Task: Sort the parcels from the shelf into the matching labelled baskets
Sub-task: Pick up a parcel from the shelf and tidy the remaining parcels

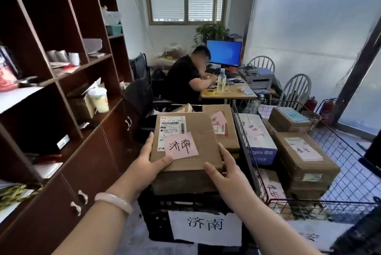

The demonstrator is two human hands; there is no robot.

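A brown cardboard parcel [198,131] with a pink note reading 济南 sits over the black crate [156,209], whose white label carries the same characters. My left hand [147,164] holds the parcel's near left corner, thumb on top and fingers along the side. My right hand [224,169] lies against the near right edge with its fingers fairly straight. Another pink-noted parcel [223,129] lies in the crate behind it.
A black wire basket [350,205] to the right holds several labelled boxes. The dark wooden shelf [68,81] and its cabinets stand on the left. A person sits at a desk [228,94] straight ahead, with chairs beside it.
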